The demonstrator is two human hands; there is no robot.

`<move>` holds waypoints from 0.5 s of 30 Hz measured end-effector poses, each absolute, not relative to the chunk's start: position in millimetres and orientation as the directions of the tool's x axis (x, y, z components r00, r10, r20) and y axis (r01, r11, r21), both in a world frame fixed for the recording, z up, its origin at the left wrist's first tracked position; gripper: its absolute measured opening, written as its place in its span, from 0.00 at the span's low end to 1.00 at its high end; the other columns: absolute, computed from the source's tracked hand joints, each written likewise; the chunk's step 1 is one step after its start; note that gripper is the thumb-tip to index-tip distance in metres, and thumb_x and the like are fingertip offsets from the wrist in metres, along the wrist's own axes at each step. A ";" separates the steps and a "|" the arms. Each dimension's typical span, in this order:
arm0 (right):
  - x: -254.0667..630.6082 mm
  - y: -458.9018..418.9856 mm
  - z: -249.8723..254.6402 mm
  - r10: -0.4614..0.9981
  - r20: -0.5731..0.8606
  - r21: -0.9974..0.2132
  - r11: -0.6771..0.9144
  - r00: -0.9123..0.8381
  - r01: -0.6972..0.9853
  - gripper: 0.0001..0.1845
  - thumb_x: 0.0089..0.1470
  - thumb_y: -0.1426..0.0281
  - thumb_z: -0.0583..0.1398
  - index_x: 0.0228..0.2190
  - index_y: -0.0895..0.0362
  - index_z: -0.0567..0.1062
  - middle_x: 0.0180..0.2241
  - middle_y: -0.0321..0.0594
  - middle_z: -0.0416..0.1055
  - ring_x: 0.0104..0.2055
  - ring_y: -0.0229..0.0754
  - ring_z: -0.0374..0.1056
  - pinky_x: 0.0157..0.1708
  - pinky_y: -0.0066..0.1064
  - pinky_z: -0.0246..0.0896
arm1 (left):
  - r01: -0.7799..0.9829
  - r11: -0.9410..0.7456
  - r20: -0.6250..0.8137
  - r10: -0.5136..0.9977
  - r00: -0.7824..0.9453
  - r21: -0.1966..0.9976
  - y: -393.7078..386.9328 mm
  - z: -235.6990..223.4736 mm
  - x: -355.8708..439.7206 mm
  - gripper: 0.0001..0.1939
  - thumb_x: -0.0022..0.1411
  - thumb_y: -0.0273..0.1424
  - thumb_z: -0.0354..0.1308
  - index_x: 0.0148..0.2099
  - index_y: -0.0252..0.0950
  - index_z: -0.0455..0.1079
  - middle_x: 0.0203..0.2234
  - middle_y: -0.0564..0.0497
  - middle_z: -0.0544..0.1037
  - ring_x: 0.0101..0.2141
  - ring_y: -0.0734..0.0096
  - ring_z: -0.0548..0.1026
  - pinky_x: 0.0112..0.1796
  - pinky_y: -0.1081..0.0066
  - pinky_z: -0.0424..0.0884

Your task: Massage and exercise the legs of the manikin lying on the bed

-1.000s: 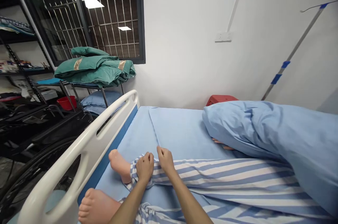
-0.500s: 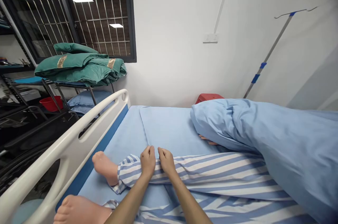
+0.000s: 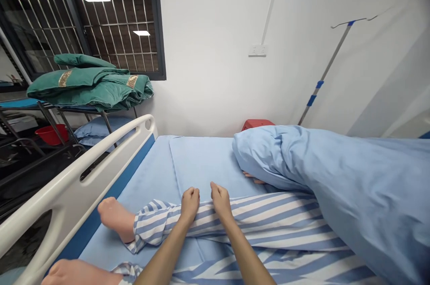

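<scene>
My left hand [image 3: 190, 205] and my right hand [image 3: 221, 200] rest side by side on a blue-and-white striped pyjama trouser leg [image 3: 268, 218], fingers curled and slightly apart from each other. I cannot see a clear grip on the cloth. A bare foot [image 3: 116, 218] pokes from that leg's cuff, left of my hands. A second bare foot [image 3: 80, 274] and striped leg [image 3: 268, 267] lie nearer me. A pale blue duvet [image 3: 336, 164] covers the person's upper body, with a little skin [image 3: 252, 178] showing beneath its edge.
A white bed rail [image 3: 74, 182] runs along the left of the blue sheet [image 3: 201, 164]. Beyond it, green folded quilts [image 3: 90, 85] sit on a metal rack above a blue pillow [image 3: 101, 130] and red basin [image 3: 50, 135]. A red stool [image 3: 258, 124] and drip pole [image 3: 322, 74] stand behind.
The view has swung right, so the room slides left. My hands have moved up the striped leg, away from the ankle, and stand slightly further apart.
</scene>
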State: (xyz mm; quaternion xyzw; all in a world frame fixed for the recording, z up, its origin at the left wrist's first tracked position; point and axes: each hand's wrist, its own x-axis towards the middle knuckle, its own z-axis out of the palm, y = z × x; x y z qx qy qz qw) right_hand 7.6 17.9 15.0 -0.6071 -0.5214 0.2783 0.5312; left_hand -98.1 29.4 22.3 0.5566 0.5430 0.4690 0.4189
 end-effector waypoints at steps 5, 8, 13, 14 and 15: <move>25.4 12.8 15.1 0.930 0.298 -0.875 0.178 0.214 0.449 0.24 0.53 0.56 0.47 0.13 0.56 0.55 0.14 0.30 0.49 0.20 0.33 0.48 0.21 0.26 0.42 | 0.233 -0.128 0.134 0.991 -0.012 0.964 26.0 23.9 -78.5 0.15 0.53 0.36 0.46 0.18 0.37 0.54 0.12 0.59 0.57 0.19 0.78 0.58 0.24 0.75 0.54; 33.5 10.6 16.6 0.911 0.344 -0.851 0.198 0.229 0.487 0.24 0.54 0.57 0.46 0.14 0.57 0.56 0.14 0.30 0.51 0.20 0.33 0.48 0.21 0.26 0.42 | 0.315 -0.174 0.192 0.981 -0.026 0.933 23.0 23.2 -63.6 0.14 0.51 0.34 0.49 0.18 0.36 0.53 0.13 0.59 0.55 0.20 0.79 0.56 0.25 0.75 0.52; 50.1 9.2 20.4 0.925 0.329 -0.837 0.193 0.191 0.511 0.24 0.55 0.57 0.45 0.14 0.57 0.58 0.14 0.31 0.54 0.20 0.33 0.50 0.22 0.26 0.42 | 0.328 -0.208 0.224 0.974 -0.013 0.921 24.6 19.2 -42.5 0.15 0.54 0.35 0.45 0.18 0.36 0.53 0.13 0.59 0.56 0.20 0.79 0.56 0.24 0.75 0.51; 53.3 8.7 21.4 0.914 0.341 -0.837 0.190 0.217 0.514 0.24 0.55 0.57 0.45 0.14 0.57 0.58 0.14 0.31 0.53 0.20 0.33 0.50 0.22 0.26 0.42 | 0.338 -0.204 0.224 0.974 -0.020 0.919 25.3 18.2 -38.6 0.15 0.55 0.35 0.45 0.18 0.36 0.53 0.13 0.59 0.56 0.20 0.79 0.56 0.24 0.75 0.51; 56.4 8.0 22.4 0.903 0.354 -0.834 0.186 0.245 0.519 0.24 0.55 0.57 0.46 0.14 0.57 0.57 0.14 0.31 0.53 0.20 0.33 0.49 0.22 0.26 0.42 | 0.355 -0.202 0.224 0.974 -0.020 0.913 25.9 17.4 -34.5 0.15 0.55 0.35 0.45 0.18 0.36 0.53 0.13 0.59 0.56 0.20 0.78 0.56 0.24 0.75 0.50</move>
